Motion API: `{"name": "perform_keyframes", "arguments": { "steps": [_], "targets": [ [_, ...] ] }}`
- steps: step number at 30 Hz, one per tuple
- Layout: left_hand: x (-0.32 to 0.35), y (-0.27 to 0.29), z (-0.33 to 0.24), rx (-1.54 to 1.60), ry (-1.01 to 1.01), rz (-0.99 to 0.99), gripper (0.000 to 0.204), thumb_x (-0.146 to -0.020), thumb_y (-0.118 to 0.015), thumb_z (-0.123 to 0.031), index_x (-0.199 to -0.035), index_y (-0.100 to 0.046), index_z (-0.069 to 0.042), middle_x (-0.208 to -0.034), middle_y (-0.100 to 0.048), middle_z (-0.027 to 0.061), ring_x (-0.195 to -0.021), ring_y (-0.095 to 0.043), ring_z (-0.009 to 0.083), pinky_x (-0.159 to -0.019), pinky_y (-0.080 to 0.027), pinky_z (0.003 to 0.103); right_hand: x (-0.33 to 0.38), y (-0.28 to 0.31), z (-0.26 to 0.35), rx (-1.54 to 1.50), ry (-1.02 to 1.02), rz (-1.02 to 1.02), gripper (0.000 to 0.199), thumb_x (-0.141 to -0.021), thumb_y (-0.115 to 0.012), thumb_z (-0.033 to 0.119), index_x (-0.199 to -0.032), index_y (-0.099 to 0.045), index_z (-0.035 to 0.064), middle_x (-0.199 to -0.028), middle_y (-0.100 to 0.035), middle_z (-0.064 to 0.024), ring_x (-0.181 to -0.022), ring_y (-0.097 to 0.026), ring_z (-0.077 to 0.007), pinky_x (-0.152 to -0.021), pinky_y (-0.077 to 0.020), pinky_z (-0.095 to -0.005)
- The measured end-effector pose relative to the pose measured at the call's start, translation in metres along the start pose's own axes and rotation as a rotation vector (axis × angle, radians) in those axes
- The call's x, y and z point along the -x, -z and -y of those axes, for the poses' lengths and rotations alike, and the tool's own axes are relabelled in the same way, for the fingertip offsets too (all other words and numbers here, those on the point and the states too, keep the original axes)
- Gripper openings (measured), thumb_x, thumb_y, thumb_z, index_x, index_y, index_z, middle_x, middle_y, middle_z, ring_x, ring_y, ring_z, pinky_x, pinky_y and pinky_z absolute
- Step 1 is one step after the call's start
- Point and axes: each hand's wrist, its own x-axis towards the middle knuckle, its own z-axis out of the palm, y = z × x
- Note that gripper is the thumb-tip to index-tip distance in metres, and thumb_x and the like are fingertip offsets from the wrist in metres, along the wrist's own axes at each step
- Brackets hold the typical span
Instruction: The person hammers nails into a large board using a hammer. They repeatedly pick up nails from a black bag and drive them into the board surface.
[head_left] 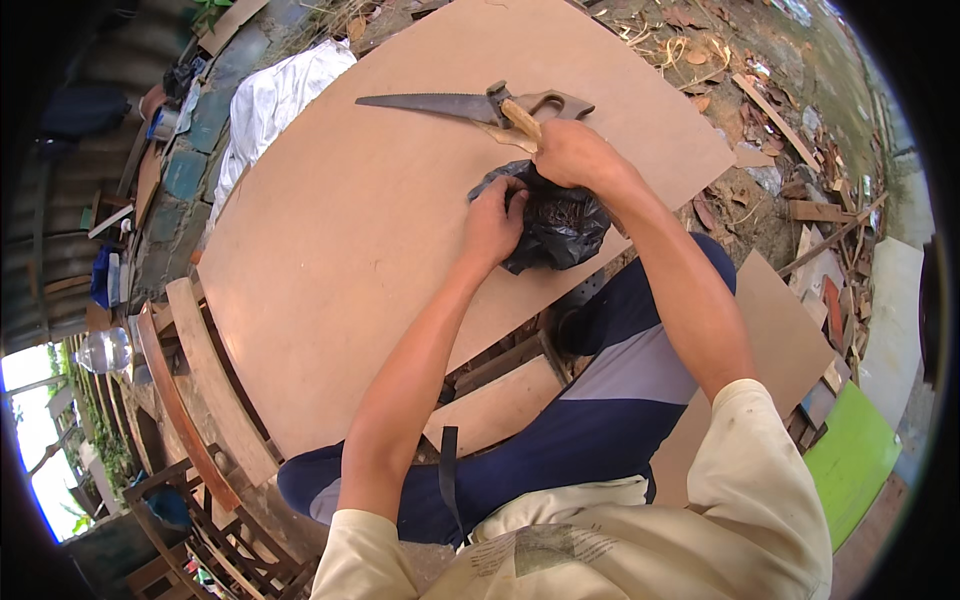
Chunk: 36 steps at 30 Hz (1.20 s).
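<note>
A brown flat board [330, 240] lies in front of me. On it sits a black plastic bag [560, 248], its mouth spread and dark, thin pieces that look like nails [558, 212] inside. My left hand [495, 222] is closed on the bag's left rim, fingertips partly hidden in the folds. My right hand [578, 153], just above the bag, grips a hammer [521, 119] by its wooden handle, the head pointing away to the upper left. A handsaw [425, 104] rests beyond my hands, blade to the left; the hammer overlaps its handle end.
My bent legs [520, 450] are close to the board's near edge. Wooden planks [220, 375] and a frame stand at the left. A white sheet [285, 100] lies at the far left. Wood scraps and leaves litter the right, near a green panel [852, 440].
</note>
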Motion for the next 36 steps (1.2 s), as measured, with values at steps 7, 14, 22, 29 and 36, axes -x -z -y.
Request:
{"name": "perform_keyframes", "arguments": {
  "steps": [7, 14, 22, 29, 36],
  "targets": [
    [0.009, 0.013, 0.01, 0.554, 0.083, -0.045, 0.01, -0.099, -0.065, -0.014, -0.105, -0.067, -0.006, -0.095, -0.072, 0.0143, -0.084, -0.067, 0.0281, -0.079, -0.052, 0.036, 0.006, 0.013, 0.014, -0.379, -0.119, 0.218, 0.015, -0.091, -0.067, 0.006, -0.098, -0.066, -0.0072, -0.077, -0.072, -0.0129, -0.067, -0.073, -0.0179, -0.05, -0.0572, -0.033],
    [0.022, 0.021, 0.004, -0.283, -0.09, -0.015, 0.015, -0.09, -0.071, -0.018, -0.102, -0.078, -0.013, -0.104, -0.075, 0.0072, -0.093, -0.068, 0.0301, -0.087, -0.05, 0.043, 0.003, -0.005, 0.015, -0.161, -0.052, 0.201, 0.015, -0.078, -0.061, 0.0, -0.084, -0.069, -0.0108, -0.073, -0.071, -0.0231, -0.061, -0.072, -0.0304, -0.055, -0.0575, -0.0407],
    [0.018, -0.006, -0.02, -0.446, -0.053, -0.034, 0.016, -0.087, -0.073, -0.025, -0.099, -0.081, -0.019, -0.105, -0.074, 0.0049, -0.105, -0.064, 0.027, -0.093, -0.039, 0.047, 0.002, -0.006, 0.01, -0.023, 0.05, 0.141, 0.017, -0.08, -0.069, 0.01, -0.077, -0.067, -0.0068, -0.065, -0.067, -0.0246, -0.058, -0.069, -0.0356, -0.056, -0.0537, -0.0454],
    [0.001, -0.028, -0.036, -0.578, 0.173, -0.045, 0.019, -0.081, -0.075, -0.025, -0.087, -0.078, -0.007, -0.1, -0.074, 0.0115, -0.101, -0.067, 0.0281, -0.089, -0.04, 0.047, 0.007, -0.005, 0.006, -0.003, 0.041, 0.051, 0.022, -0.081, -0.072, 0.013, -0.091, -0.068, -0.0064, -0.09, -0.07, -0.0301, -0.092, -0.07, -0.0448, -0.08, -0.054, -0.0504],
    [0.004, -0.026, -0.025, -0.462, 0.132, -0.16, 0.014, -0.08, -0.071, -0.02, -0.077, -0.076, -0.007, -0.087, -0.075, 0.0147, -0.091, -0.07, 0.0308, -0.087, -0.039, 0.049, 0.007, -0.001, 0.012, 0.009, 0.008, 0.079, 0.025, -0.083, -0.074, 0.016, -0.096, -0.067, -0.0053, -0.095, -0.07, -0.0306, -0.097, -0.068, -0.0461, -0.083, -0.0527, -0.0513]
  ]
}}
